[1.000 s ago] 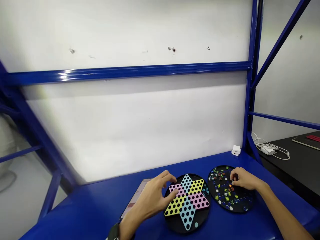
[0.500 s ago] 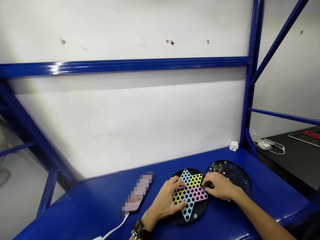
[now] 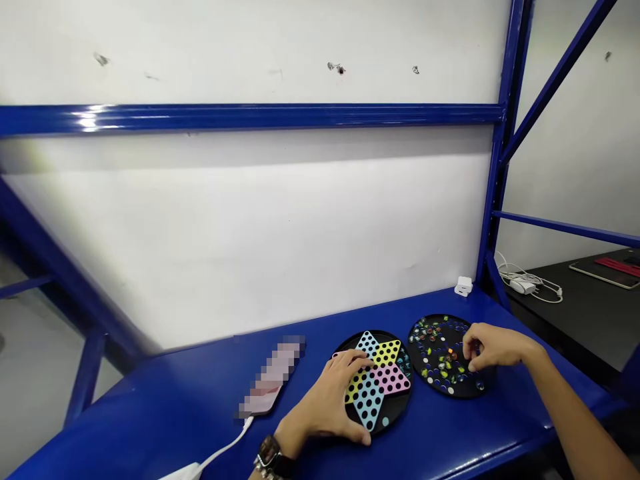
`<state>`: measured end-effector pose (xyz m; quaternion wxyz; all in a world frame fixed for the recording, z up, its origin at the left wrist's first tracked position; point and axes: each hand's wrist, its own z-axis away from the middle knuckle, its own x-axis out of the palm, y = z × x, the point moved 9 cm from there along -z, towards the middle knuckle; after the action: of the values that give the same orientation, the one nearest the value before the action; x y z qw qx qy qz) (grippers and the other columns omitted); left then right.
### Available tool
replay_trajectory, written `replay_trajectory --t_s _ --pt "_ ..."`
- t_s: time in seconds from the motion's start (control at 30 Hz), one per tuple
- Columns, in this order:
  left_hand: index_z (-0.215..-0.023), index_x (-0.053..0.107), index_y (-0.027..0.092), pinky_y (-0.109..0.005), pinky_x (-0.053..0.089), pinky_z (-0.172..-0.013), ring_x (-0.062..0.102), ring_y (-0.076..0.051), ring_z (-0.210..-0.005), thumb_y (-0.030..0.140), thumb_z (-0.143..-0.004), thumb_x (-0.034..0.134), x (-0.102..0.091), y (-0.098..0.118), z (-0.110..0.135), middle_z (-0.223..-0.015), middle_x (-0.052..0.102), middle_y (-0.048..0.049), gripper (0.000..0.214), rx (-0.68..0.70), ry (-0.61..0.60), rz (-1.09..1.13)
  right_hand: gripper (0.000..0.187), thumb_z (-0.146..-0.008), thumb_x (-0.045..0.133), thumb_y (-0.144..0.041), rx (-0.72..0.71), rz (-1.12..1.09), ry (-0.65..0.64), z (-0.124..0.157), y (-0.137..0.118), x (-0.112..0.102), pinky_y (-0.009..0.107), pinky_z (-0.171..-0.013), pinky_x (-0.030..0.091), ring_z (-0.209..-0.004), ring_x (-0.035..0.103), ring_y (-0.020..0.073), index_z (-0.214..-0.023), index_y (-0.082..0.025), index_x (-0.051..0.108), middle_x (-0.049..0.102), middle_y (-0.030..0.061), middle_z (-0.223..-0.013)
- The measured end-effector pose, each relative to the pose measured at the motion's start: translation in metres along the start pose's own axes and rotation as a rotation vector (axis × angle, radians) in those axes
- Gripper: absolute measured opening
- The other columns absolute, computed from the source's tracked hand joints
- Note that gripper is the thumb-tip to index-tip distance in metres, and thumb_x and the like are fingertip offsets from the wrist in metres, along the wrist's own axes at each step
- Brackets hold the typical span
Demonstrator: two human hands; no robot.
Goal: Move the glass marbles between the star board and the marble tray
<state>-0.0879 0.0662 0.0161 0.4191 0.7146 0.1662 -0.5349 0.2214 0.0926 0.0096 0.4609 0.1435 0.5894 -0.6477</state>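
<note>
Two round things share the blue surface (image 3: 445,440): the star board (image 3: 376,385) with its coloured triangles, and just right of it the marble tray (image 3: 467,390), so close I can't tell if the rims touch. Left hand (image 3: 330,395) lies over the star board, grip spread wide, fingers on the star, thumb down by the near rim; can't say if it's pressing. Right hand (image 3: 500,347) is at the marble tray's right side, grip nearly pinched, and I can't tell if anything's in it. The marbles (image 3: 447,366) look like glass, so probably hard, slick and prone to roll; I'd pinch them round the middle. Star board looks stiff and light, so hold the rim. Blue shows between both and the wall (image 3: 300,233), the front edge slants past below, and the phone (image 3: 274,381) lies off left.
</note>
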Motion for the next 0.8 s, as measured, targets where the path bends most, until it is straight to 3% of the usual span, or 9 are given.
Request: replay_trajectory --t_s 0.1,0.27,0.43,0.53,0.67,0.8 --pt "-0.135 0.053 0.03 -0.055 0.033 -0.113 0.042 -0.039 -0.132 0.071 -0.045 0.082 0.0 -0.002 -0.001 -0.144 0.047 -0.0105 0.103 -0.015 0.015 -0.011 0.013 -0.06 0.074 -0.027 0.074 0.027 -0.044 0.003 0.015 0.002 0.026 -0.057 0.042 -0.067 0.062 0.0192 -0.07 -0.019 0.071 0.071 0.003 -0.074" --pt "-0.13 0.056 0.029 -0.053 0.038 -0.11 0.044 -0.038 -0.131 0.071 -0.048 0.081 -0.002 -0.003 -0.001 -0.141 0.049 -0.0107 0.096 -0.035 0.052 -0.018 0.009 -0.063 0.069 -0.025 0.064 0.051 0.069 -0.002 0.016 -0.007 0.026 -0.057 0.042 -0.066 0.063 0.0184 -0.07 -0.019 0.07 0.071 0.0032 -0.075" --pt "-0.128 0.056 0.028 -0.053 0.035 -0.112 0.042 -0.038 -0.132 0.071 -0.049 0.081 -0.001 -0.004 -0.002 -0.141 0.048 -0.011 0.094 -0.051 0.043 0.0 0.014 -0.054 0.075 -0.025 0.121 0.038 -0.205 -0.004 0.011 0.028 0.024 -0.05 0.04 -0.057 0.06 0.0164 -0.061 -0.019 0.064 0.066 0.0006 -0.062" --pt "-0.128 0.056 0.028 -0.052 0.036 -0.112 0.043 -0.037 -0.132 0.07 -0.049 0.081 -0.002 -0.003 -0.002 -0.141 0.048 -0.0105 0.093 -0.047 0.052 0.007 0.018 -0.052 0.074 -0.024 0.184 0.031 -0.288 -0.007 0.008 0.045 0.024 -0.048 0.043 -0.052 0.059 0.0154 -0.059 -0.018 0.059 0.061 -0.0012 -0.054" --pt "-0.128 0.056 0.028 -0.049 0.038 -0.111 0.044 -0.037 -0.131 0.068 -0.051 0.081 -0.002 -0.003 -0.001 -0.14 0.049 -0.0087 0.09 -0.036 0.053 0.02 0.02 -0.049 0.071 -0.017 0.225 0.085 -0.322 -0.011 0.006 0.055 0.023 -0.048 0.046 -0.05 0.059 0.0147 -0.064 -0.017 0.058 0.059 -0.0031 -0.054" --pt "-0.126 0.058 0.029 -0.05 0.038 -0.11 0.046 -0.036 -0.13 0.067 -0.051 0.081 -0.002 -0.003 -0.001 -0.139 0.05 -0.0085 0.088 -0.018 0.066 0.014 0.02 -0.046 0.063 -0.008 0.155 0.207 -0.235 -0.015 0.001 0.048 0.021 -0.047 0.04 -0.051 0.055 0.0126 -0.064 -0.018 0.058 0.058 -0.0036 -0.06"
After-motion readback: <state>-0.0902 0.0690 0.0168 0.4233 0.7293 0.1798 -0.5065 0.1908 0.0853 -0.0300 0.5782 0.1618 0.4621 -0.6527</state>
